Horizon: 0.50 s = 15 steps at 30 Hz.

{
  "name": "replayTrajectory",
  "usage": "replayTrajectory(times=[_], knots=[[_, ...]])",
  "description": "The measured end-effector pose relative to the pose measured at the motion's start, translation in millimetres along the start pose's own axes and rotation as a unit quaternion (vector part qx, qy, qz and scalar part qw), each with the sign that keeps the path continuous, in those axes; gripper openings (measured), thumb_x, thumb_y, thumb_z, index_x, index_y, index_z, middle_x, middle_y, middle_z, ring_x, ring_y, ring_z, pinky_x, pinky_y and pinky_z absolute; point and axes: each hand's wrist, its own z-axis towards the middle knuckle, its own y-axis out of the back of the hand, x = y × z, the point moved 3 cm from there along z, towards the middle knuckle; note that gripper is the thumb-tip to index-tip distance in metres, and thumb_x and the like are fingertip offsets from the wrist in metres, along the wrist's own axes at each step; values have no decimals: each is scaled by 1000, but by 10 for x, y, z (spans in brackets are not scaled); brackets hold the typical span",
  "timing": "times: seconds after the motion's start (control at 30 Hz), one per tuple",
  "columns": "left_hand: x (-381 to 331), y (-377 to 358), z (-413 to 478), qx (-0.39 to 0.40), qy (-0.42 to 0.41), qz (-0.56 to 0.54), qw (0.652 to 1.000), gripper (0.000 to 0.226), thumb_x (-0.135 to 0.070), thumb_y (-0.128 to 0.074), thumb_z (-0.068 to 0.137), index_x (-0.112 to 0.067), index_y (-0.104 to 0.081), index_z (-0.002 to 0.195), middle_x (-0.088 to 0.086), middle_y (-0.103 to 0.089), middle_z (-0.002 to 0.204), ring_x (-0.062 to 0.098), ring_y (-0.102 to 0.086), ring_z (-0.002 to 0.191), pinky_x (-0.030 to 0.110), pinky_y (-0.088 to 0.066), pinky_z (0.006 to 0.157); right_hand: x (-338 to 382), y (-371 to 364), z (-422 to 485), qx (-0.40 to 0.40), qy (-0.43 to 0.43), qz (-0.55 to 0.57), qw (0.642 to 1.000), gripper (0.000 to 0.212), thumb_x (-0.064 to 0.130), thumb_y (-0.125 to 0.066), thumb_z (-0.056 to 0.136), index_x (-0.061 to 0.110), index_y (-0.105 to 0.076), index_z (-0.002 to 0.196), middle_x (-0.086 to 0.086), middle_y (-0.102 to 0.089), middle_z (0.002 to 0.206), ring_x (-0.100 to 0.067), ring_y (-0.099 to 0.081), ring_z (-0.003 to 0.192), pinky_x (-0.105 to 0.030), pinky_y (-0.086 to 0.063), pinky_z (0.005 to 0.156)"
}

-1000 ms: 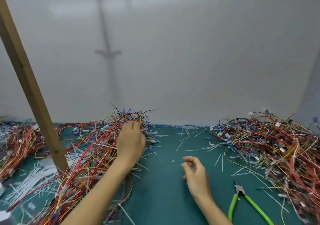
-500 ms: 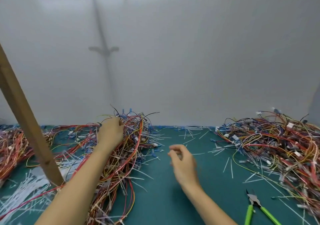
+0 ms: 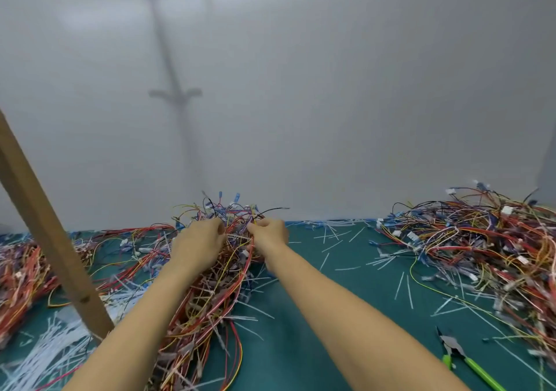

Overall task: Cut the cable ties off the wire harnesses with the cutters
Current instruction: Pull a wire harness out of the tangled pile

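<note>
Teal-green rubber matting is covering the bench, and on it we are working at the middle tangle of red, yellow and blue wire harnesses. That tangle is stretching as a long heap straight away from us, its near end at the bottom edge of the view and its far end bristling up against the pale grey wall.

We are reaching both bare arms to that far end. Our left hand is lying knuckles-up on the heap, its fingers curling down into the wires and gripping them. Our right hand is sitting just beside it, fingers bent in and pinching strands at the top of the same tangle.

The green-handled steel cutters are lying flat on the mat at lower right, well apart from both hands. Their long axis is running diagonally, with the nose pointing away and to the left and the handles trailing toward the near right corner.

A second heap of coloured wires is spreading along the right, and a third along the left. A slanting wooden post is standing between the left and middle heaps, with loose white cable ties lying around its foot.
</note>
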Motion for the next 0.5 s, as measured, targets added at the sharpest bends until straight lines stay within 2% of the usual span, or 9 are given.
replayTrajectory(times=[0.03,0.07,0.17,0.23,0.37,0.43,0.5], knots=[[11,3,5,-5,4,24,1000,12,-30,-52,98,-19,-58,99,2,-68,98,26,-62,88,35,-51,74,-8,44,1,-7,-7,28,1000,10,20,-65,91,12,-68,96,4,-62,78,-3,-58,46,-21,-46,52],[21,5,8,-10,10,45,999,12,-27,-50,98,-17,-56,97,3,-67,98,27,-62,88,38,-53,75,0,96,1,-10,-10,55,998,10,19,-66,90,13,-69,97,4,-63,75,-4,-55,48,-21,-42,52],[99,-5,4,-13,38,90,995,10,-17,-46,96,-12,-55,98,10,-65,99,34,-62,91,38,-51,72,168,339,-10,-15,17,156,987,3,13,-66,90,13,-69,91,0,-65,70,-14,-59,63,-24,-41,51],[168,-14,-4,-13,59,97,993,11,-16,-46,96,-9,-54,100,14,-65,103,38,-61,97,39,-45,70,364,632,-34,-31,60,205,977,12,10,-63,92,18,-65,83,0,-64,63,-14,-60,61,-22,-39,46],[205,-19,-1,-36,91,46,994,10,-16,-48,96,-7,-52,92,18,-64,99,40,-61,94,41,-48,72,651,1195,-192,-38,165,209,963,16,8,-63,93,18,-67,81,2,-63,65,-6,-58,53,-18,-42,45],[147,-37,-2,-46,88,50,994,9,-12,-46,95,-6,-53,94,18,-63,99,40,-62,92,42,-49,71,716,1371,-275,-46,204,189,960,14,12,-63,93,19,-70,84,7,-62,64,-5,-56,54,-18,-44,48],[85,-66,-33,-45,82,69,993,9,-8,-45,94,-5,-53,96,18,-61,100,40,-62,91,43,-49,70,794,1545,-342,-75,227,222,945,11,13,-63,94,17,-69,86,10,-59,60,-6,-52,53,-22,-45,51]])
